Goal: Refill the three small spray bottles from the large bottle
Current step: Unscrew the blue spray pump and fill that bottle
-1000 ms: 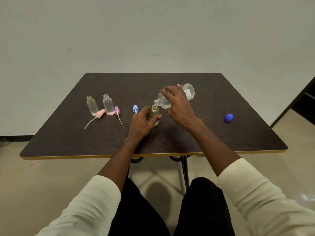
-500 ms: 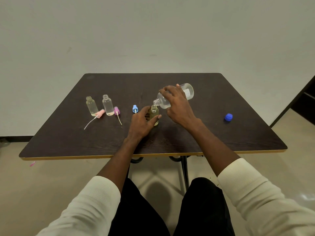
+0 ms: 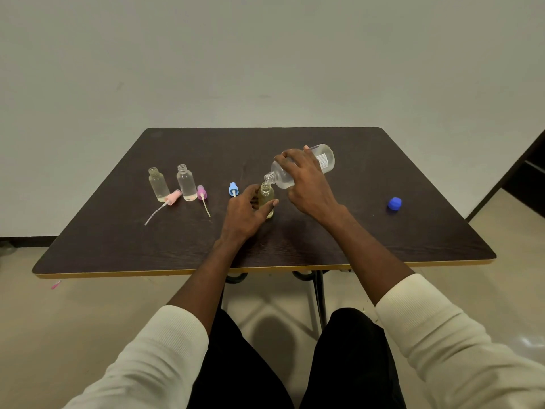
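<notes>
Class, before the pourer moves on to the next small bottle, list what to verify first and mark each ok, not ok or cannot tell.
1. Right hand grips the large bottle firmly: ok.
2. Large bottle's mouth sits over the small bottle: ok.
3. Left hand steadies that small bottle upright: ok.
4. That bottle is full enough: cannot tell.
5. The two other small bottles stand open and upright: ok.
6. Blue spray top lies within reach for closing: ok.

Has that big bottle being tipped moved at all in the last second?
No. The large bottle in the right hand sits the same way against the blue cap and table edge, its mouth over the small bottle.
</notes>
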`<state>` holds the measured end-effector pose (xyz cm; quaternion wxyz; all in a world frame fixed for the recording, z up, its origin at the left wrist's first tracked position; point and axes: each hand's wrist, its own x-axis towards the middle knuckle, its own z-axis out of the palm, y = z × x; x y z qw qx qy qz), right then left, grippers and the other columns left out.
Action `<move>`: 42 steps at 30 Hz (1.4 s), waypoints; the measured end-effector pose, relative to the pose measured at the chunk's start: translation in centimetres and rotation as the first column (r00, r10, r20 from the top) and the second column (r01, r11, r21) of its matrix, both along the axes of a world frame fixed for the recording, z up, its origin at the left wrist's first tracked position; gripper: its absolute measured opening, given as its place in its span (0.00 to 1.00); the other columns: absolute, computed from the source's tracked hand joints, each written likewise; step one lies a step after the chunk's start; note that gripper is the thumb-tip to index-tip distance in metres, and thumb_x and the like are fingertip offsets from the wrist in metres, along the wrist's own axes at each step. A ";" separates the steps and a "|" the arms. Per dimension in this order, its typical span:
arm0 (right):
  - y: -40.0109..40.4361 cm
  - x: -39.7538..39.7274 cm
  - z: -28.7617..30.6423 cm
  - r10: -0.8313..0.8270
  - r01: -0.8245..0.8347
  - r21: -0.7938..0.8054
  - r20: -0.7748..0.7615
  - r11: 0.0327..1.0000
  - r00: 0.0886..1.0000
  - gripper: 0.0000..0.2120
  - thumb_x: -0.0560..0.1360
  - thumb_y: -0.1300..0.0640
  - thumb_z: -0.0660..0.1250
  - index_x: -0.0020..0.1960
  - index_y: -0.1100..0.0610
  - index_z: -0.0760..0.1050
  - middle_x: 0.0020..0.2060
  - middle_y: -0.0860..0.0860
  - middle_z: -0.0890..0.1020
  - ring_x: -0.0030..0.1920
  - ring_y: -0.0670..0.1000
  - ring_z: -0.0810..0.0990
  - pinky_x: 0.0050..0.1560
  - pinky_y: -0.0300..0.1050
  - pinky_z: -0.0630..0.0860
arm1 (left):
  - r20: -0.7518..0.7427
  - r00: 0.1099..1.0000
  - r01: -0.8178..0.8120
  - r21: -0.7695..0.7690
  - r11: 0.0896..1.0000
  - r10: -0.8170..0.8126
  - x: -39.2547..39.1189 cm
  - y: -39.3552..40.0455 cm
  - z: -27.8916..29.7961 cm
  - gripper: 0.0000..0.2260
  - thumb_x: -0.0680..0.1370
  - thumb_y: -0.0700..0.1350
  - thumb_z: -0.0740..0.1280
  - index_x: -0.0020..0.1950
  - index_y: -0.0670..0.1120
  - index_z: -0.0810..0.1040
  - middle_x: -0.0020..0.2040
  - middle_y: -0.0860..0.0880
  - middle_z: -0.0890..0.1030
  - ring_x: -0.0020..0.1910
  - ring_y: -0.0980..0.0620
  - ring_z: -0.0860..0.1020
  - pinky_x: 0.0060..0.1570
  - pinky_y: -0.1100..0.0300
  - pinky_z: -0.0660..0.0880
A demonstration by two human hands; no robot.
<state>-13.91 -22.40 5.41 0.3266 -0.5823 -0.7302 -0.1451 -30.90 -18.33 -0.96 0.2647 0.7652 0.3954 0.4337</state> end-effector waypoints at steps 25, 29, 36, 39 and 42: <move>0.1 -0.1 0.1 0.002 -0.002 0.003 0.010 1.000 1.000 0.29 0.63 0.67 0.64 0.64 0.61 0.75 0.59 0.58 0.76 0.63 0.57 0.73 0.76 0.50 0.49 | -0.014 1.000 0.006 -0.008 1.000 -0.006 -0.1 -0.2 0.3 0.22 0.75 0.50 0.75 0.65 0.42 0.77 0.50 0.56 0.79 0.46 0.62 0.78 0.45 0.78 0.72; 0.1 0.0 0.1 0.003 -0.003 -0.002 0.012 1.000 1.000 0.29 0.63 0.66 0.64 0.65 0.61 0.74 0.59 0.58 0.75 0.63 0.57 0.73 0.76 0.49 0.48 | -0.012 1.000 0.001 -0.016 1.000 -0.002 -0.1 -0.3 0.3 0.22 0.75 0.50 0.75 0.65 0.42 0.77 0.50 0.56 0.79 0.47 0.61 0.78 0.45 0.79 0.71; 0.0 -0.1 0.1 -0.001 0.001 -0.009 0.009 1.000 1.000 0.30 0.62 0.65 0.64 0.65 0.61 0.74 0.59 0.58 0.75 0.63 0.58 0.73 0.75 0.49 0.48 | -0.022 1.000 -0.006 -0.026 1.000 0.005 0.0 -0.2 0.2 0.23 0.75 0.50 0.76 0.65 0.42 0.77 0.50 0.57 0.79 0.45 0.66 0.77 0.45 0.79 0.71; 0.1 -0.1 0.2 -0.003 0.003 -0.004 0.010 1.000 1.000 0.29 0.63 0.63 0.61 0.64 0.61 0.75 0.59 0.57 0.76 0.63 0.57 0.73 0.76 0.49 0.48 | -0.023 1.000 -0.012 -0.031 0.999 0.011 0.0 -0.2 0.2 0.23 0.75 0.49 0.76 0.65 0.41 0.77 0.50 0.56 0.79 0.43 0.71 0.75 0.44 0.80 0.70; 0.2 -0.1 0.2 0.000 0.000 0.007 0.010 1.000 1.000 0.28 0.64 0.63 0.62 0.64 0.61 0.75 0.59 0.58 0.76 0.62 0.57 0.73 0.75 0.49 0.48 | -0.025 1.000 -0.010 -0.034 0.999 0.009 0.0 -0.2 0.3 0.23 0.75 0.49 0.76 0.66 0.41 0.77 0.50 0.56 0.79 0.43 0.69 0.75 0.44 0.80 0.70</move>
